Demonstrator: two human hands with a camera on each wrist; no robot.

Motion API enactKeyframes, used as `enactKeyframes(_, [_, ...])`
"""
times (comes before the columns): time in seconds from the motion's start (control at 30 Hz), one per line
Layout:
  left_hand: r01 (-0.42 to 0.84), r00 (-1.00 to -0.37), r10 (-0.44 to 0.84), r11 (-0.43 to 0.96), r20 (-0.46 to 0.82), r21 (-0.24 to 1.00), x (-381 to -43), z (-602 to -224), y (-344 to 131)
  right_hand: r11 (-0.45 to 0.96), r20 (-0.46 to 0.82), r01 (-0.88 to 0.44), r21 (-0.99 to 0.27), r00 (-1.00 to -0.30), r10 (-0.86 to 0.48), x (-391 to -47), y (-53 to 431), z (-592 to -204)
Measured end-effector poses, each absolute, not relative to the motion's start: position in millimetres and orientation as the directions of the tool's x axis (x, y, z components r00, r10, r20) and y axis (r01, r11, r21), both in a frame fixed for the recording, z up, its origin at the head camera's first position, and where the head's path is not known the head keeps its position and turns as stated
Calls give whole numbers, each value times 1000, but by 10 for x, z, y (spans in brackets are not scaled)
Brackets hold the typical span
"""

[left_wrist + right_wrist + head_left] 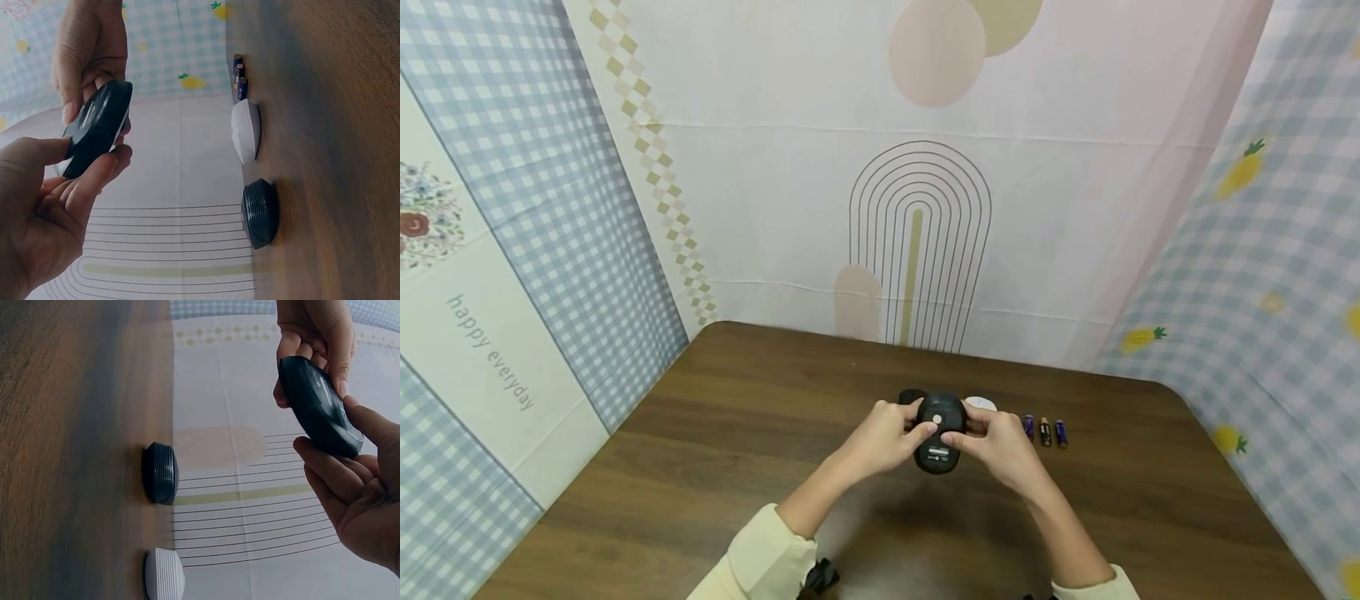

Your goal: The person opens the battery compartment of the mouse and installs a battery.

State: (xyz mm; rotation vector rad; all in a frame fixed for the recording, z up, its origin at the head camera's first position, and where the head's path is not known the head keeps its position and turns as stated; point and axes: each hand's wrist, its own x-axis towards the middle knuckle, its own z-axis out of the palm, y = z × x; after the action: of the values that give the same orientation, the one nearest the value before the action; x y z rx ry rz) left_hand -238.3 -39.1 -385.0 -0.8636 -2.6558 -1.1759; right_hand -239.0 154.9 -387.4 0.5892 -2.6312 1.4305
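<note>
Both hands hold a black computer mouse (pixel 937 463) above the table, its underside with a label and a pale round spot turned up toward the head camera. My left hand (pixel 883 433) grips the left side, thumb on the underside and fingers beneath. From the right, my right hand (pixel 1003 446) pinches it the same way, thumb tip (pixel 359 409) at its edge in the right wrist view. Behind the held mouse, a second black mouse (pixel 261 212) and a white mouse (pixel 246 131) rest on the table.
Three small batteries, among them a blue one (pixel 1061 433), lie on the brown wooden table (pixel 737 417) right of the white mouse. A printed cloth (pixel 775 208) hangs along the table's back edge, with checked cloths (pixel 1247 333) at the sides.
</note>
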Motion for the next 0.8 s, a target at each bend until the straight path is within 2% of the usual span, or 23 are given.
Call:
enactKeyframes(0.4, [375, -888, 427, 461, 170, 804, -2386, -3864, -424, 431, 167, -317, -845, -921, -351, -2397, 1586, -3888])
enactKeyframes(0.8, [346, -898, 414, 450, 152, 823, -2384, -3882, -433, 455, 175, -334, -826, -918, -357, -2408, 1579, -3905])
